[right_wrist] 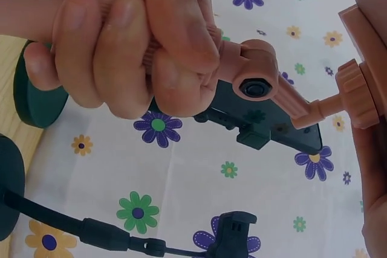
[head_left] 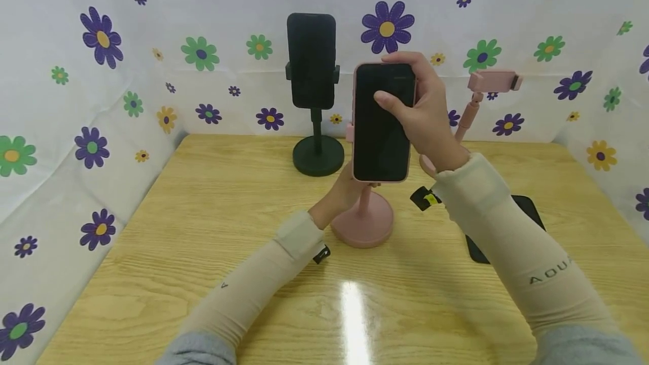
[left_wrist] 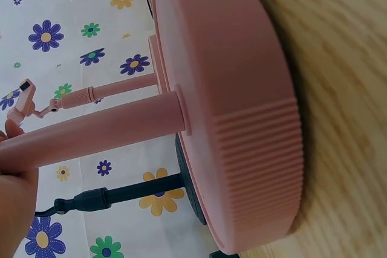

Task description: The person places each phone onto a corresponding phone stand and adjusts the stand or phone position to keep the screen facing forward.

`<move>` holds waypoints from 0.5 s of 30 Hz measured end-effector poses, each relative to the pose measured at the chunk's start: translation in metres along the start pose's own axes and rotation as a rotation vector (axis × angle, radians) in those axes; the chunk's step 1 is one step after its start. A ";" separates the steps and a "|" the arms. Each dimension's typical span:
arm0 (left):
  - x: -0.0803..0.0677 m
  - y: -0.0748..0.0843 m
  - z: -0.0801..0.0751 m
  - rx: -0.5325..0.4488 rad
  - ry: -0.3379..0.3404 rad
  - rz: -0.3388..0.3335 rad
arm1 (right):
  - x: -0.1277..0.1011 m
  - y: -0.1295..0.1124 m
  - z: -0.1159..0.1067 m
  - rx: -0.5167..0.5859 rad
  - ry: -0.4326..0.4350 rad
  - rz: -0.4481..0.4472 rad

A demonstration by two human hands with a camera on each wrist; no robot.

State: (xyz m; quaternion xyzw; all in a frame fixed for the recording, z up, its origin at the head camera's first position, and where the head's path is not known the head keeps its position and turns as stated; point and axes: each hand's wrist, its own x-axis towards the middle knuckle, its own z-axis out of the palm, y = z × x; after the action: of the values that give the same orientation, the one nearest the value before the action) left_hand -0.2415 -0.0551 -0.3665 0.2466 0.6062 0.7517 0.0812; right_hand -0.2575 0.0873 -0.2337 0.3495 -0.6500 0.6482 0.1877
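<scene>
A phone in a pink case (head_left: 381, 128) stands upright at the top of a pink phone stand (head_left: 362, 224), its dark screen facing me. My right hand (head_left: 428, 114) grips the phone's upper right side, thumb over the screen and fingers behind. Below it, my left hand (head_left: 346, 187) holds the stand's pole; in the right wrist view its curled fingers (right_wrist: 121, 58) wrap round the ribbed collar under a pink joint (right_wrist: 257, 70). The heavy round base (left_wrist: 257, 119) sits on the table in the left wrist view. How the clamp holds the phone's back is mostly hidden.
Behind to the left, a black stand (head_left: 317, 154) carries a dark phone (head_left: 312, 61). A second pink stand (head_left: 467, 120) with its holder (head_left: 494, 81) leans behind my right hand. Another black phone (head_left: 527, 210) lies on the wooden table (head_left: 203, 201), partly under my right forearm.
</scene>
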 end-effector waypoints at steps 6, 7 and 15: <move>-0.002 0.001 0.006 0.190 0.018 -0.033 | 0.003 0.002 0.000 0.006 0.014 0.036; -0.002 0.002 0.006 0.211 0.015 -0.028 | 0.004 0.003 0.000 0.009 0.002 0.044; -0.003 0.001 0.003 0.226 -0.021 0.033 | 0.003 0.007 -0.005 -0.067 -0.072 0.004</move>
State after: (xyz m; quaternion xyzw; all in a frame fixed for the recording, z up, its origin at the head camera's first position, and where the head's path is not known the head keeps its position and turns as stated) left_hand -0.2371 -0.0538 -0.3660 0.2719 0.6821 0.6772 0.0469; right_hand -0.2654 0.0904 -0.2355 0.3648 -0.6784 0.6133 0.1746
